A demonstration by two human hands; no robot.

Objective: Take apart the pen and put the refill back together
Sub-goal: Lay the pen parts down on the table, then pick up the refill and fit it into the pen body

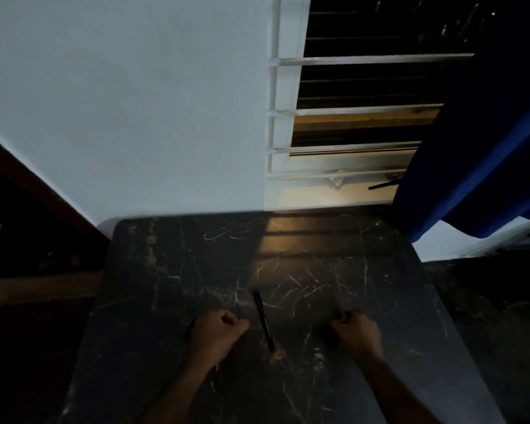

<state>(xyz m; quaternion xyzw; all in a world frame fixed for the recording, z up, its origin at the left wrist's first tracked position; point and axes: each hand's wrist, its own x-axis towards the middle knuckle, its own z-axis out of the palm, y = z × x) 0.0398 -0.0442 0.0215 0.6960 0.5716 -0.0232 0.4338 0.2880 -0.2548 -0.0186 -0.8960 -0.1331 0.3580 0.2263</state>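
Observation:
A black pen barrel (263, 319) lies on the dark marble table (334, 270), between my two hands, running from far to near. My left hand (218, 332) rests as a fist just left of it. A thin refill (237, 301) with a pale upper part pokes out of that fist toward the wall, and a dark piece (189, 329) shows at the fist's left side. My right hand (357, 333) is fisted at the right, closed on a small dark pen part (343, 315) that sticks out past the fingers.
The table's far edge meets a white wall (135, 102) and a barred window (349, 117). A blue curtain (471, 179) hangs at the right. Dark wooden furniture (28, 240) stands beyond the table's left edge. The light is dim.

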